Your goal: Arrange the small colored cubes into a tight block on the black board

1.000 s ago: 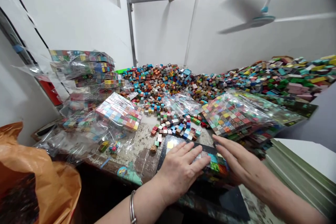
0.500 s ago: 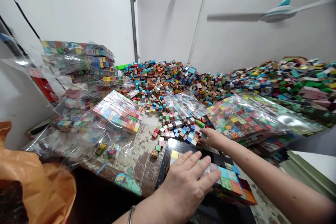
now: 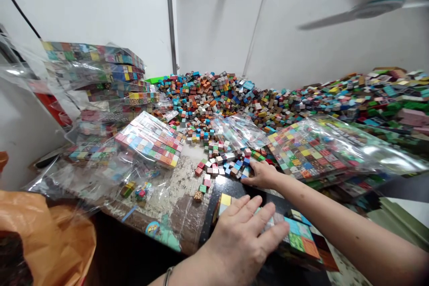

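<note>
Left hand point(image 3: 243, 237) lying flat, grip released, palm and fingers pressing down on flat grid of small multicoloured square cubes point(image 3: 295, 237) sitting on black tray point(image 3: 231, 185) at near tabletop edge. Right hand point(image 3: 263, 173) reaching just beyond tray, fingers curling loosely onto loose little coloured cubes point(image 3: 224, 163); whether any is pinched, cannot tell. Clear plastic bag of arranged cubes point(image 3: 303, 149) lying just right of that hand.

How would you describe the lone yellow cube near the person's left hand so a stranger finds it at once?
Start at the black tray on the table's near edge. The left hand lies flat over its cubes. Just beyond the fingertips sits the yellow cube, the only plain yellow one at the tray's left corner.
</note>
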Action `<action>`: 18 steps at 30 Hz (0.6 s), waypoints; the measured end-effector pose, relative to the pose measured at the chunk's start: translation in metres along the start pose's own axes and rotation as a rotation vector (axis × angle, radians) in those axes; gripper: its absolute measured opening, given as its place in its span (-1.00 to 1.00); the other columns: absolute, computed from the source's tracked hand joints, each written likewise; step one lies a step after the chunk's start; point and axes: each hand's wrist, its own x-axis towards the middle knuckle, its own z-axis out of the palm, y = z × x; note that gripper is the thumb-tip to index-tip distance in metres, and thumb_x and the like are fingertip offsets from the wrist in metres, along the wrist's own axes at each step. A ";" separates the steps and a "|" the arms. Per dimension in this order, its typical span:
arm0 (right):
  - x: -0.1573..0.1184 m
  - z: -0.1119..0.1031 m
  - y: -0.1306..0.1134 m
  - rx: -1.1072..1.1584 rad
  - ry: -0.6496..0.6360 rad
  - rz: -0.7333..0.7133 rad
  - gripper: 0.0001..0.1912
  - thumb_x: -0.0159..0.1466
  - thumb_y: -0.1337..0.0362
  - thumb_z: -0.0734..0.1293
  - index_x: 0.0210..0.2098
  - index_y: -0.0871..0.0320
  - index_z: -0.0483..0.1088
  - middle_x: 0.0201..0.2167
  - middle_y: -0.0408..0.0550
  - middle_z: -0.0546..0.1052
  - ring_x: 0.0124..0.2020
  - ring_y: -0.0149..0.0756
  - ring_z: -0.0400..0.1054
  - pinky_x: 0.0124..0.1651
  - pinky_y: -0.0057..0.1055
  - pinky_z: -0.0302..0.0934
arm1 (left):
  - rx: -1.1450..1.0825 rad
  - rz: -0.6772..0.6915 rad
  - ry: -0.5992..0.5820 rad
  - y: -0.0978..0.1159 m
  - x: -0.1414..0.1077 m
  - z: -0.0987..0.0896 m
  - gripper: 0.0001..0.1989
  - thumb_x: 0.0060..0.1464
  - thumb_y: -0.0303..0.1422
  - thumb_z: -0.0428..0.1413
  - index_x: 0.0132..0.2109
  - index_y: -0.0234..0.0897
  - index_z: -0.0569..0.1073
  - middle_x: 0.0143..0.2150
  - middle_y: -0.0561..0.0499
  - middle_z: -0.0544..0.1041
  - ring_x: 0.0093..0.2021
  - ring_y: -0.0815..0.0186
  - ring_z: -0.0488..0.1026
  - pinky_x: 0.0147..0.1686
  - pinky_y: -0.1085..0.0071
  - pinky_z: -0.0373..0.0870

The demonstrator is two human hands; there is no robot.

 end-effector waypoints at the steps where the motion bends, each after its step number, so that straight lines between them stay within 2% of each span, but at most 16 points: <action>1: 0.001 0.001 0.000 -0.002 0.001 0.000 -0.42 -0.05 -0.13 0.33 -0.19 0.16 0.37 -0.22 0.08 0.46 -0.15 -0.06 0.32 -0.16 -0.30 0.15 | 0.002 -0.001 0.000 0.000 0.000 0.000 -0.67 0.19 -0.29 -0.07 0.10 -0.05 0.31 0.17 0.15 0.31 0.16 0.27 0.22 0.16 0.28 0.13; 6: 0.002 0.004 -0.003 -0.016 0.022 0.002 -0.44 -0.04 -0.08 0.32 -0.20 0.22 0.37 -0.22 0.15 0.47 -0.14 -0.01 0.32 -0.16 -0.25 0.15 | 0.002 0.000 -0.007 0.000 0.000 -0.001 -0.67 0.20 -0.29 -0.08 0.10 -0.06 0.31 0.17 0.15 0.31 0.16 0.27 0.21 0.17 0.28 0.12; 10: -0.002 -0.001 -0.009 0.016 0.048 0.022 -0.48 -0.08 -0.04 0.35 -0.25 0.20 0.39 -0.28 0.13 0.49 -0.20 0.01 0.36 -0.18 -0.20 0.15 | -0.002 -0.005 -0.007 -0.001 0.000 -0.001 -0.67 0.20 -0.29 -0.08 0.10 -0.05 0.31 0.17 0.16 0.31 0.17 0.26 0.21 0.17 0.28 0.12; 15: -0.013 -0.022 -0.004 0.177 0.086 0.058 -0.51 -0.03 -0.05 0.33 -0.23 0.17 0.40 -0.40 0.01 0.54 -0.30 -0.09 0.40 -0.24 -0.26 0.21 | -0.006 -0.008 -0.010 0.000 0.000 -0.001 -0.67 0.21 -0.30 -0.09 0.10 -0.03 0.30 0.18 0.17 0.30 0.17 0.28 0.21 0.18 0.28 0.11; 18: -0.031 -0.040 0.009 0.303 0.144 0.090 -0.42 0.07 -0.11 0.24 -0.09 0.19 0.36 -0.24 0.05 0.54 -0.18 -0.10 0.39 -0.17 -0.29 0.24 | -0.011 -0.012 -0.015 0.000 0.000 -0.001 -0.67 0.20 -0.30 -0.08 0.11 -0.02 0.29 0.18 0.18 0.29 0.17 0.29 0.21 0.17 0.29 0.11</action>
